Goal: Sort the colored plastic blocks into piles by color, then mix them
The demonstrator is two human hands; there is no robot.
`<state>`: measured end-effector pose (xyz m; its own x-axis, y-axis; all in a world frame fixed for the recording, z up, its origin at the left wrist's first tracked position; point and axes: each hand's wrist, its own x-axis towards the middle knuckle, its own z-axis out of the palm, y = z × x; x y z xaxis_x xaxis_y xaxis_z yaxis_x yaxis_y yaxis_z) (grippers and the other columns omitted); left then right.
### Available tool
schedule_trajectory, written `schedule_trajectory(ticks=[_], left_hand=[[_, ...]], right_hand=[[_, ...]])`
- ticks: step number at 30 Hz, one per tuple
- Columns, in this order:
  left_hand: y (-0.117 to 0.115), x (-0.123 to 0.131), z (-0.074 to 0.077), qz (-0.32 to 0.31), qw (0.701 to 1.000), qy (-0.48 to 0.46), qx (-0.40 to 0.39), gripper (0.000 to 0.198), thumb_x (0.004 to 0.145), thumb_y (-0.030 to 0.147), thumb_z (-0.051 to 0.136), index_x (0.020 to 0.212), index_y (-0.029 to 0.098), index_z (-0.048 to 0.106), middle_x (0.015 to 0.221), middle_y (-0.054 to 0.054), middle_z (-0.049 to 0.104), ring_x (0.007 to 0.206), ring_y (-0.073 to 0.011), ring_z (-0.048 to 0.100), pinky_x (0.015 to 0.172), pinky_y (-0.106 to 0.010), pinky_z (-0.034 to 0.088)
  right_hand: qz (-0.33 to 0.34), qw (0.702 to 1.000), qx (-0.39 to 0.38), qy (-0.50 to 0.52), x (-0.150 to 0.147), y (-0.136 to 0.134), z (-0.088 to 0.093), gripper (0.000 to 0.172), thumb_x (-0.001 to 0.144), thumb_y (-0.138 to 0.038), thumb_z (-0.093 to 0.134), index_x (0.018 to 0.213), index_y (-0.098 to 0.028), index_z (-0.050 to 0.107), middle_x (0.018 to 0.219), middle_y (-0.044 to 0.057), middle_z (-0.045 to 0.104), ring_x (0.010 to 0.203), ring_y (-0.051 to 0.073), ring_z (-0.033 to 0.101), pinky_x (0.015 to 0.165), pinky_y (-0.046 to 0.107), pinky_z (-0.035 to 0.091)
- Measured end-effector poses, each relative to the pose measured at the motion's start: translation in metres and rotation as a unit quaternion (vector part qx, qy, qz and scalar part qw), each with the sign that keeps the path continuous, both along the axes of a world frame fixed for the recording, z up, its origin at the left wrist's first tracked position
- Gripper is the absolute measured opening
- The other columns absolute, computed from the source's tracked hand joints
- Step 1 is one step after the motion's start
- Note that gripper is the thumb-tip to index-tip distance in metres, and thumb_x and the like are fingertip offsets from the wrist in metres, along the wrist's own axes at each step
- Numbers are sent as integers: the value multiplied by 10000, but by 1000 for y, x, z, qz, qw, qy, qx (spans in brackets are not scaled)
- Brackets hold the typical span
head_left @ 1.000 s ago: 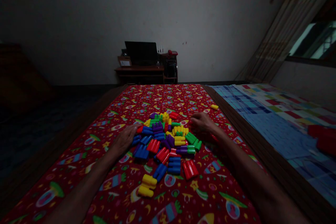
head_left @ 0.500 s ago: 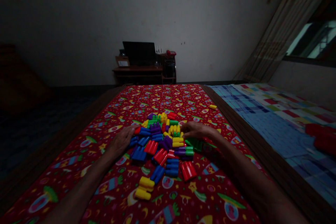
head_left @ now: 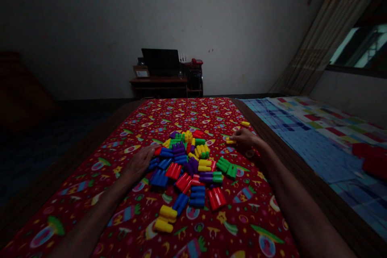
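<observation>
Plastic building blocks in several colours lie heaped on a red patterned cloth (head_left: 193, 115). My right hand (head_left: 246, 138) is closed, pinching a yellow building block (head_left: 230, 141) low over the cloth, right of the heap. At the heap's left edge rests my left hand (head_left: 142, 161), fingers stretched out and open, with the tips against a red block (head_left: 157, 151) beside a blue block (head_left: 166, 152). Green blocks (head_left: 223, 165) lie between the heap and my right forearm. Another single yellow block (head_left: 245, 123) lies just beyond my right hand.
Nearest me is a yellow block pair (head_left: 165, 218), with a red block (head_left: 217, 198) to its right. A patchwork-covered surface (head_left: 296, 129) runs along the right side. Against the far wall stands a desk (head_left: 159, 82) with a dark monitor (head_left: 161, 61).
My right hand has moved right and away from the heap with the yellow block pinched in it. The green blocks it had partly covered now show. My left hand has stayed put.
</observation>
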<state>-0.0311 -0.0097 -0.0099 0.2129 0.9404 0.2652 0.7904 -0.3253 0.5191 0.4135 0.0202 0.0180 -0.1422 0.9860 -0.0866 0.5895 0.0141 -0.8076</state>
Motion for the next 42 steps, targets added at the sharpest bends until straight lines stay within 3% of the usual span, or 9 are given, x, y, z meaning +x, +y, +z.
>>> schedule_trajectory(ticks=[5,8,12,16,18,24,33,37,42], left_hand=[[-2,2,3,9,1000,3,8,643,892,560,229,1147,167,671,1230,-109,664,1132,-265,610,1021,-395,446],[-2,2,4,9,1000,8,11,631,893,557,230,1140,185,676,1229,-92,667,1126,-260,614,1022,-394,447],[0,1,2,10,1000,2,9,627,894,557,234,1146,184,669,1232,-92,666,1137,-260,610,1020,-388,452],[0,1,0,9,1000,-3,10,650,894,567,226,1154,161,661,1238,-109,661,1158,-268,598,1038,-395,437],[-1,2,0,10,1000,-3,10,660,896,569,216,1154,154,660,1243,-113,657,1168,-270,591,1049,-398,426],[-2,3,2,2,1000,-6,7,674,891,597,216,1166,167,657,1250,-104,654,1169,-261,588,1047,-388,426],[0,2,2,7,1000,-3,9,688,885,599,212,1155,159,666,1237,-106,662,1158,-258,599,1040,-380,433],[1,2,2,5,1000,5,13,715,877,612,199,1146,149,673,1216,-108,673,1144,-252,609,1034,-360,439],[0,2,2,8,1000,6,14,688,883,604,214,1149,164,671,1228,-100,668,1143,-259,608,1023,-363,444]], right_hand=[[-250,961,80,91,10,4,-18,373,731,-510,581,600,-161,568,483,-5,498,428,100,401,446,247,324],[-314,935,150,62,7,6,-16,351,765,-465,531,787,-135,649,570,29,581,510,143,497,498,256,384],[-200,955,218,-10,-27,0,-4,355,804,-460,484,708,-151,629,618,30,584,594,147,518,538,242,361],[60,990,114,-63,-87,-19,1,459,827,-525,496,541,-166,513,487,-33,425,490,85,389,480,227,245],[115,984,93,-103,-108,-27,2,440,782,-500,587,518,-167,473,471,-52,374,486,70,353,473,224,202],[102,987,95,-83,-101,-24,7,274,759,-346,564,565,-157,523,513,-52,401,517,73,382,480,212,212],[132,989,61,26,-60,-5,5,285,746,-408,500,657,-148,577,585,-21,533,530,98,459,492,202,331],[54,996,60,28,-40,2,6,314,718,-433,535,626,-140,601,544,-16,535,507,97,450,470,200,315],[-212,962,114,127,-11,10,0,275,733,-394,525,687,-139,618,577,19,602,469,110,482,434,209,328]])
